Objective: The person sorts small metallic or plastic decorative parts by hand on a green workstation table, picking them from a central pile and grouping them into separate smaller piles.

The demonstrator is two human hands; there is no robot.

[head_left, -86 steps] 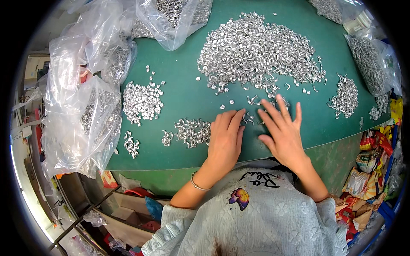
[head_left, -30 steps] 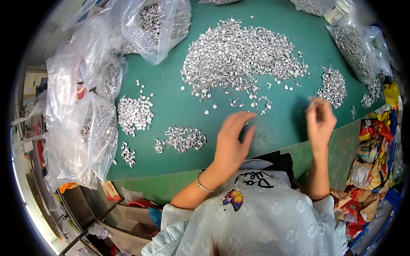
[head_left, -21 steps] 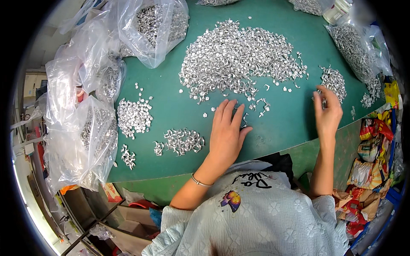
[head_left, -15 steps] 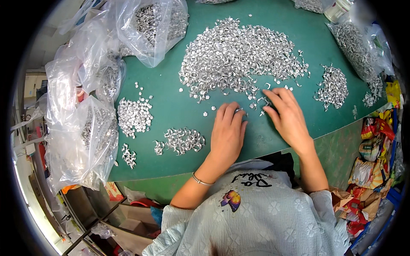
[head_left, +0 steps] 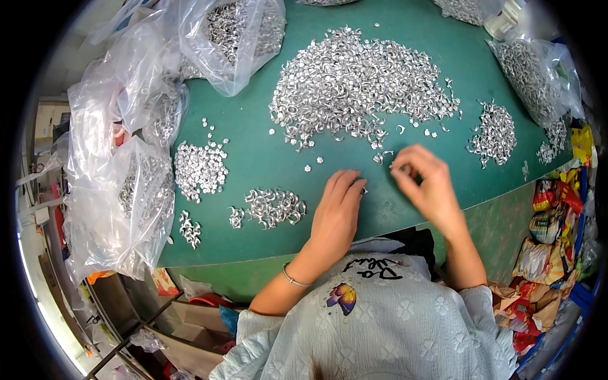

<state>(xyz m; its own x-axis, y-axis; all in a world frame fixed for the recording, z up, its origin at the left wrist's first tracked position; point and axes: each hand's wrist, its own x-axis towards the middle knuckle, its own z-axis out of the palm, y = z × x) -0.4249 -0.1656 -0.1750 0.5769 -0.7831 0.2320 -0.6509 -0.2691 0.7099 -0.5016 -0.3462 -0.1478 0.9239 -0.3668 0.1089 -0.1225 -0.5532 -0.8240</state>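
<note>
A large heap of small silvery metal pieces (head_left: 354, 82), many of them curved, lies on the green tabletop (head_left: 247, 139). My left hand (head_left: 337, 206) rests nearer me, fingers together and bent, with a glint of metal between thumb and fingertips. To its right, my right hand (head_left: 430, 183) is curled, thumb and forefinger brought together; it is slightly blurred, and what it holds is hidden. A few loose metal pieces (head_left: 379, 158) lie beside its fingertips. Left of my left hand is a small pile of curved pieces (head_left: 275, 208).
A pile of small rounded pieces (head_left: 200, 168) and a smaller cluster (head_left: 190, 229) lie at left. Another pile (head_left: 493, 134) sits at right. Clear plastic bags (head_left: 231, 47) of metal parts line the left side; another bag (head_left: 525, 76) stands far right. Colourful packages (head_left: 538, 259) are beyond the right edge.
Both hands have drawn back a little toward me from the large heap. My right hand's fingers, spread before, are now curled together. Fewer loose pieces lie between the hands.
</note>
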